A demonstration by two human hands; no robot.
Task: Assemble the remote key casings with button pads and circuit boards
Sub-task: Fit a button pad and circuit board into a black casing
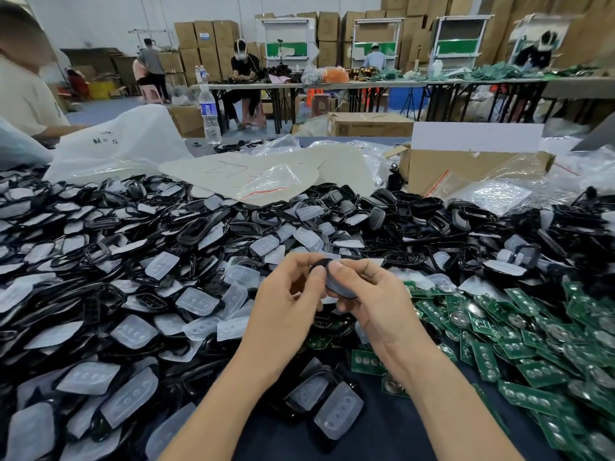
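Note:
Both hands meet above the middle of the table on one black key casing (336, 283) with a pale pad in it. My left hand (286, 294) pinches its left end with thumb and fingers. My right hand (369, 294) grips it from the right, thumb on top. Black casings (196, 229) and translucent button pads (196, 301) lie heaped across the left and centre. Green circuit boards (532, 347) are piled to the right. A casing holding a pad (309, 390) and a loose pad (339, 410) lie between my forearms.
Plastic bags (119, 144) and a cardboard box (466, 168) stand behind the heaps, with a water bottle (209, 114) at the far edge. A person's arm (50, 129) reaches in at the far left. Other people work at tables (366, 82) beyond.

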